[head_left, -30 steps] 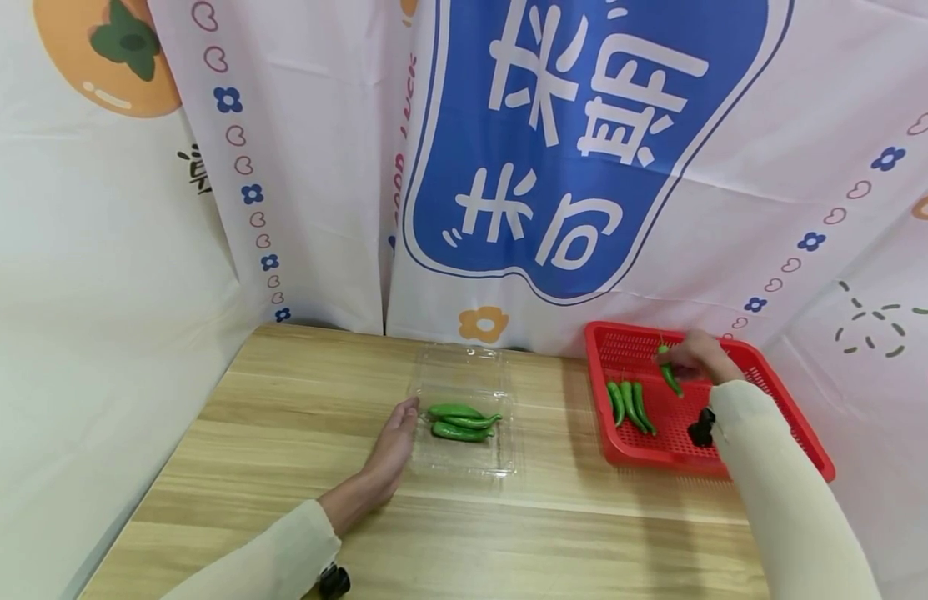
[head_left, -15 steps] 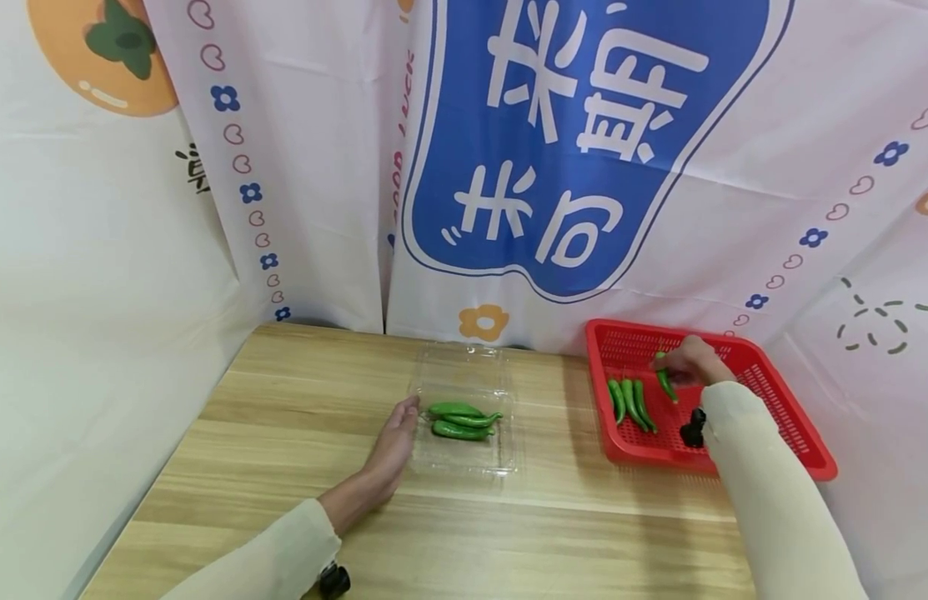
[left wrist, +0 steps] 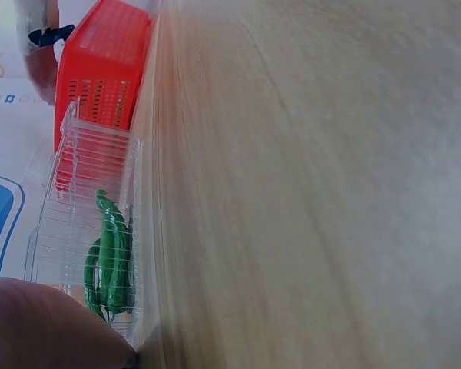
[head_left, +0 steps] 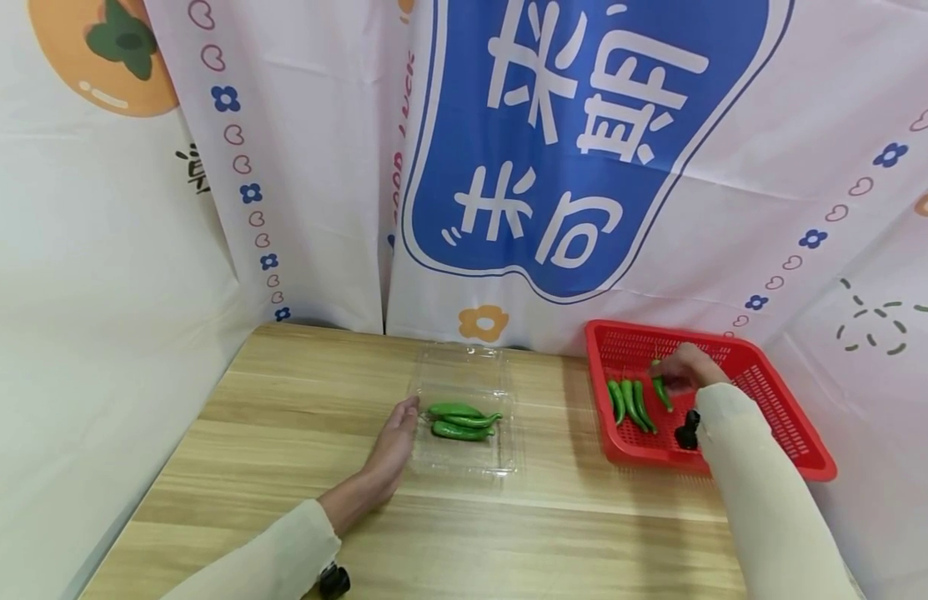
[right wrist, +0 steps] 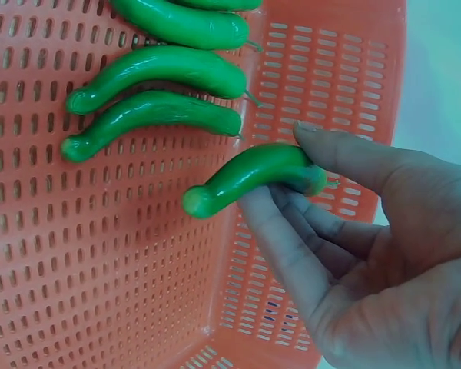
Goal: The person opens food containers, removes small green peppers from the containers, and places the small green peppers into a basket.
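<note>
holding, in bare right hand (head_left: 684,369), one slim, curved, glossy green pepper (right wrist: 246,177); pinching it near the stalk end between thumb on top and curled fingers beneath, with its pale, blunt end pointing away from the palm; locating this inside a shallow, red, perforated plastic basket (head_left: 801,435) at right of the pale wood-grain table (head_left: 546,533); placing held pepper just to the right of, and apart from, a row of similar curved green peppers (head_left: 630,404) lying side by side on the left part of the basket floor; cannot tell contact or gap between held pepper and basket floor; touching, with bare left hand (head_left: 392,442), the left edge of a clear, rectangular, hinged plastic container (head_left: 464,461); keeping left fingers fairly straight at that edge; noting in left wrist view only part of that hand, dark and close, at lower left; counting three plump, shiny green peppers (head_left: 461,423) in front half of container, roughly parallel and close together, with lid folded back toward white printed cloth (head_left: 321,167); also noting on cloth a large blue panel (head_left: 584,150) with white characters; recording pale cream sleeves (head_left: 771,483) on both arms, with small black devices (head_left: 333,581) near the wrists.
</note>
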Action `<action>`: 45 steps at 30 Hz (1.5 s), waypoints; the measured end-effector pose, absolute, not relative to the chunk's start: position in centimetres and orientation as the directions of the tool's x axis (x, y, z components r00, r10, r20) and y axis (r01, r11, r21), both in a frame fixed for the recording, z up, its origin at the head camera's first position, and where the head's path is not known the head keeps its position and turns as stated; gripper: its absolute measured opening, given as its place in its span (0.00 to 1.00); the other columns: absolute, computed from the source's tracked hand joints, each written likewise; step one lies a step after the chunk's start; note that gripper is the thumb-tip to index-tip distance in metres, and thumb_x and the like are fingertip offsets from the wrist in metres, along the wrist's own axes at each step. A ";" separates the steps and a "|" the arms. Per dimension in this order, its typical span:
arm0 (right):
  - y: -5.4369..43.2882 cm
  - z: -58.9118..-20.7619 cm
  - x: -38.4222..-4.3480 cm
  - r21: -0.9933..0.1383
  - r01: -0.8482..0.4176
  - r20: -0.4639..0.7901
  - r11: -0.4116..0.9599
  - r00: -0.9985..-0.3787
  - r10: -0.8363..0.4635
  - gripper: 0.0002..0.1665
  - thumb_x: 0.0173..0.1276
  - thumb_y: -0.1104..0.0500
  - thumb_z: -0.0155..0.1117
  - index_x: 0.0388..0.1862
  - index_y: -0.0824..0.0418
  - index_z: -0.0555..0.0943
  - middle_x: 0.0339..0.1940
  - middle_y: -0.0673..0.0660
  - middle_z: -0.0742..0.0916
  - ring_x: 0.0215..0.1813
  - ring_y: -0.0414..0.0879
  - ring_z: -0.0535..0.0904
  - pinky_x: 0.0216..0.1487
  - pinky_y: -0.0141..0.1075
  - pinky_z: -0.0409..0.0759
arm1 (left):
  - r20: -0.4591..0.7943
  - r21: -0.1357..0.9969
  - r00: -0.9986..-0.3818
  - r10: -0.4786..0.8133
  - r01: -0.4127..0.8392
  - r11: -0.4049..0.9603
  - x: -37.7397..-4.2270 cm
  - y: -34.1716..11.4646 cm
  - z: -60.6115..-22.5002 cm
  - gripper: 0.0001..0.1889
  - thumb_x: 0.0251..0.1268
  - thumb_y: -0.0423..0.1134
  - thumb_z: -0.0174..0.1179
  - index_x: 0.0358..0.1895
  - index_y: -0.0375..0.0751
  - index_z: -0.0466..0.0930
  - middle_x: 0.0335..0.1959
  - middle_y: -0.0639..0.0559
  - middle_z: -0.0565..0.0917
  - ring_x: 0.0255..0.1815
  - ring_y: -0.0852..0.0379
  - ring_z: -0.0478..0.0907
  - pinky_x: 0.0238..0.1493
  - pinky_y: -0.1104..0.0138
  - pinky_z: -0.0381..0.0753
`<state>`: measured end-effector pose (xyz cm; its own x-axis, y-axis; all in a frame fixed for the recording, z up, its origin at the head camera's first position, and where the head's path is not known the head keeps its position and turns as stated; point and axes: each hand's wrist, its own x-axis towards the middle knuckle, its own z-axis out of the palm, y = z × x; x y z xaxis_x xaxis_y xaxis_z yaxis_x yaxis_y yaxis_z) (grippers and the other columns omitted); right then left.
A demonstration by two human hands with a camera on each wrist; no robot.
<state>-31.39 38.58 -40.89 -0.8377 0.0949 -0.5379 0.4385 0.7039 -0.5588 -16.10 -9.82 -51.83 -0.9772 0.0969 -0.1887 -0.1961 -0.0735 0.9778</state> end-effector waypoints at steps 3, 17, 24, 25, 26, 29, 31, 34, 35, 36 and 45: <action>38.5 -41.1 -31.2 -0.571 0.454 -0.546 0.685 -0.832 0.096 0.13 0.77 0.61 0.65 0.46 0.74 0.81 0.23 0.55 0.84 0.24 0.44 0.86 0.38 0.41 0.92 | -0.190 0.977 -0.977 0.096 -0.198 -0.076 -16.0 -9.8 -51.7 0.29 0.91 0.44 0.32 0.85 0.35 0.46 0.87 0.35 0.47 0.87 0.32 0.40 0.85 0.38 0.40; 38.3 -42.5 -31.6 -0.554 0.521 -0.590 0.650 -0.796 0.136 0.13 0.78 0.62 0.64 0.49 0.74 0.81 0.25 0.56 0.84 0.26 0.45 0.85 0.40 0.40 0.92 | -0.195 0.977 -0.976 0.092 -0.202 -0.074 -16.1 -9.9 -51.8 0.29 0.91 0.43 0.32 0.85 0.35 0.47 0.87 0.35 0.47 0.87 0.33 0.41 0.85 0.39 0.40; 38.4 -42.6 -31.6 -0.524 0.556 -0.617 0.646 -0.770 0.163 0.17 0.78 0.59 0.66 0.53 0.74 0.81 0.24 0.56 0.85 0.26 0.45 0.86 0.43 0.41 0.92 | -0.192 0.978 -0.976 0.102 -0.199 -0.069 -16.0 -10.0 -51.9 0.29 0.91 0.44 0.31 0.86 0.35 0.46 0.87 0.35 0.47 0.87 0.33 0.41 0.85 0.39 0.40; 38.4 -42.6 -31.6 -0.524 0.560 -0.620 0.641 -0.767 0.164 0.17 0.78 0.59 0.66 0.54 0.74 0.81 0.24 0.56 0.85 0.26 0.45 0.87 0.44 0.41 0.92 | -0.191 0.978 -0.976 0.103 -0.198 -0.067 -16.0 -10.0 -51.9 0.29 0.91 0.44 0.31 0.86 0.35 0.46 0.87 0.35 0.47 0.87 0.33 0.41 0.85 0.39 0.40; 38.4 -42.6 -31.5 -0.527 0.565 -0.622 0.634 -0.765 0.165 0.18 0.78 0.59 0.66 0.54 0.74 0.82 0.24 0.56 0.86 0.26 0.45 0.87 0.45 0.42 0.92 | -0.191 0.978 -0.976 0.103 -0.198 -0.065 -16.0 -10.0 -51.9 0.29 0.91 0.44 0.31 0.86 0.35 0.46 0.87 0.35 0.47 0.87 0.33 0.41 0.85 0.39 0.40; 38.6 -42.7 -31.6 -0.534 0.579 -0.631 0.616 -0.758 0.166 0.16 0.78 0.59 0.66 0.51 0.73 0.83 0.24 0.56 0.86 0.26 0.46 0.88 0.45 0.42 0.92 | -0.190 0.978 -0.977 0.101 -0.197 -0.063 -16.0 -10.0 -51.8 0.29 0.91 0.44 0.31 0.85 0.35 0.46 0.87 0.35 0.48 0.87 0.33 0.41 0.85 0.39 0.40; 38.7 -42.8 -31.7 -0.527 0.581 -0.639 0.621 -0.752 0.161 0.15 0.78 0.58 0.66 0.48 0.73 0.83 0.24 0.56 0.86 0.26 0.45 0.88 0.44 0.41 0.92 | -0.191 0.978 -0.976 0.101 -0.198 -0.062 -16.0 -10.0 -51.8 0.29 0.91 0.44 0.31 0.85 0.35 0.47 0.87 0.35 0.48 0.87 0.33 0.41 0.85 0.39 0.40; 38.8 -42.9 -31.8 -0.515 0.593 -0.657 0.619 -0.737 0.159 0.15 0.79 0.57 0.66 0.46 0.71 0.83 0.23 0.55 0.85 0.26 0.44 0.88 0.43 0.38 0.92 | -0.192 0.978 -0.976 0.102 -0.199 -0.062 -16.0 -10.0 -51.9 0.29 0.91 0.44 0.32 0.85 0.36 0.47 0.87 0.35 0.48 0.87 0.33 0.41 0.85 0.38 0.40; 38.7 -42.9 -31.7 -0.513 0.592 -0.661 0.622 -0.735 0.154 0.15 0.79 0.58 0.66 0.47 0.72 0.82 0.23 0.55 0.85 0.26 0.43 0.88 0.43 0.38 0.92 | -0.192 0.978 -0.976 0.103 -0.199 -0.061 -16.0 -10.0 -51.9 0.29 0.91 0.44 0.32 0.85 0.36 0.47 0.87 0.35 0.48 0.87 0.33 0.41 0.85 0.38 0.40; 38.7 -42.9 -31.7 -0.516 0.595 -0.662 0.617 -0.734 0.154 0.15 0.79 0.58 0.66 0.47 0.72 0.82 0.24 0.56 0.85 0.26 0.43 0.88 0.43 0.38 0.92 | -0.193 0.978 -0.976 0.104 -0.200 -0.061 -16.0 -10.0 -51.9 0.29 0.91 0.44 0.32 0.85 0.36 0.47 0.87 0.35 0.48 0.87 0.33 0.41 0.85 0.38 0.40; 38.3 -43.1 -31.4 -0.564 0.595 -0.646 0.573 -0.750 0.142 0.15 0.77 0.61 0.67 0.50 0.75 0.82 0.23 0.57 0.87 0.26 0.45 0.89 0.41 0.40 0.92 | -0.195 0.978 -0.976 0.102 -0.201 -0.054 -16.0 -10.1 -51.8 0.29 0.91 0.45 0.32 0.86 0.37 0.47 0.87 0.35 0.48 0.87 0.32 0.41 0.85 0.37 0.41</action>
